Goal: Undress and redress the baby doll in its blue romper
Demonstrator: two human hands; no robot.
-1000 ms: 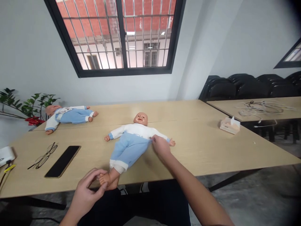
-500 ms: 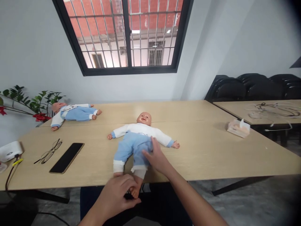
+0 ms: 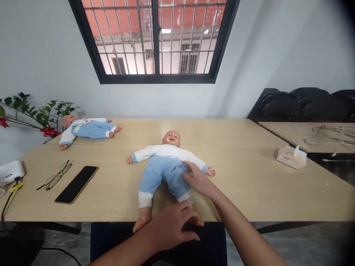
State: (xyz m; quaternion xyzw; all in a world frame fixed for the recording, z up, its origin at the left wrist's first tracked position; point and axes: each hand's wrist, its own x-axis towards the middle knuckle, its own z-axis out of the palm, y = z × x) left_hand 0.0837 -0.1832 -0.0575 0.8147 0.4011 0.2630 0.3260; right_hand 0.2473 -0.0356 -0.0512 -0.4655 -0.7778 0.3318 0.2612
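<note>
While the near doll [image 3: 168, 150] lies face up on the table [image 3: 244, 181], its feet reach the front edge.
Blue lettering [image 3: 172, 157] on its white shirt is too small to read. Count: two dolls, the near one and a far doll [image 3: 94, 130] at back left beside a plant [image 3: 41, 115]; one phone [image 3: 77, 184]; one pair of glasses [image 3: 66, 168]; one white device [image 3: 10, 173]; one tissue box [image 3: 290, 158]. The right hand [image 3: 198, 180], thumb and fingers parted, touches the hip of the blue trousers [image 3: 152, 171]. The left hand [image 3: 173, 222] is half curled, thumb apart, at the doll's left foot [image 3: 198, 221]; whether it has hold of it cannot be told. This hand hides part of the leg. Glasses, phone and device lie at left; the tissue box stands at right, well apart from the doll.
</note>
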